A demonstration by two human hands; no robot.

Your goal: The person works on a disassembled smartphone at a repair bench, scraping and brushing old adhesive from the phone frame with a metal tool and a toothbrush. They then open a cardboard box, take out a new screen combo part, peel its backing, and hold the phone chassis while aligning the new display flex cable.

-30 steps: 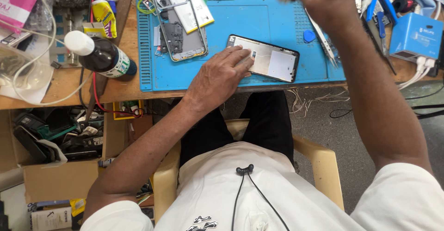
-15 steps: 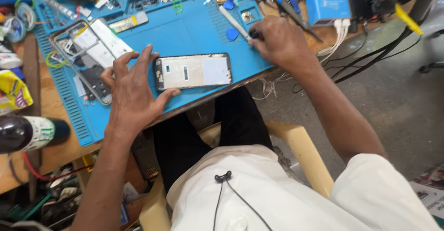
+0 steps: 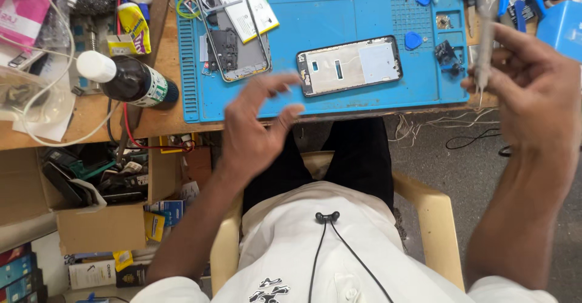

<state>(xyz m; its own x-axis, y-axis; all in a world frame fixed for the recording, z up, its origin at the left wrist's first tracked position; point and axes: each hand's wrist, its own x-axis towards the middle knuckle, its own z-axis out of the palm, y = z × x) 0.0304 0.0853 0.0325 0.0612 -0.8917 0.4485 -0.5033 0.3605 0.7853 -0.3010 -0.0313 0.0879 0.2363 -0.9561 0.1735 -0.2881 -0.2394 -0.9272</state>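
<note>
A phone frame (image 3: 350,65) lies flat on the blue work mat (image 3: 327,21), its pale inner side up. My left hand (image 3: 257,127) hovers just in front of it, off the phone, fingers spread and holding nothing. My right hand (image 3: 533,94) is raised at the right edge of the mat and pinches a thin grey tweezers-like tool (image 3: 483,42) that stands upright. An opened phone body with its battery (image 3: 233,24) lies at the mat's left end.
A dark bottle with a white cap (image 3: 130,81) lies on the wooden bench left of the mat. Small tools and a blue pick (image 3: 414,40) sit on the mat's right side. A blue box (image 3: 561,27) stands far right. A cardboard box of parts (image 3: 91,181) sits below the bench.
My left hand has lifted off the phone frame and drawn back toward me. My right hand has risen from the mat's edge with the thin tool in it.
</note>
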